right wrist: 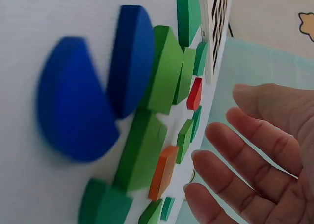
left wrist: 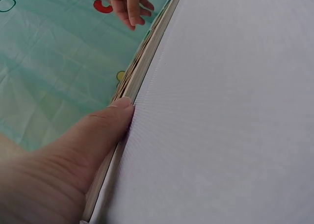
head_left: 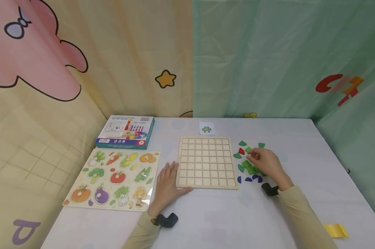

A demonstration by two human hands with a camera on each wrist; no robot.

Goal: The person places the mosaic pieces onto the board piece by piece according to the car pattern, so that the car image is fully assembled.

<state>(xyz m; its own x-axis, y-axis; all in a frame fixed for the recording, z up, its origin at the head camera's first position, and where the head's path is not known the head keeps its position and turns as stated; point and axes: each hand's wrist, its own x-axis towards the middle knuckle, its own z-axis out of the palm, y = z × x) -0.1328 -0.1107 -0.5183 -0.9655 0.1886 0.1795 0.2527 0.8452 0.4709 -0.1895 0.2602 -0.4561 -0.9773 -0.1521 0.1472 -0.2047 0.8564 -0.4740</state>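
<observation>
A wooden grid board [head_left: 206,162] lies flat on the table. My left hand [head_left: 167,188] rests at its left side, fingers spread, and the thumb [left wrist: 100,128] touches the board's front edge in the left wrist view. Above a scatter of small pieces right of the board hovers my right hand [head_left: 268,164], fingers loosely bent and holding nothing. Beneath it are green squares [right wrist: 140,150], dark green quarter-round pieces [head_left: 242,143], a red piece [right wrist: 195,94], an orange piece [right wrist: 164,172] and blue half-circles [right wrist: 76,101]. In the head view the hand hides some pieces.
A small card [head_left: 206,128] with a coloured grid picture lies behind the board. To the left are a vegetable puzzle board [head_left: 128,186] and, behind it, a printed box [head_left: 125,131]. A yellow strip [head_left: 336,230] lies by the right sleeve. Curtains [head_left: 252,62] rise behind the table.
</observation>
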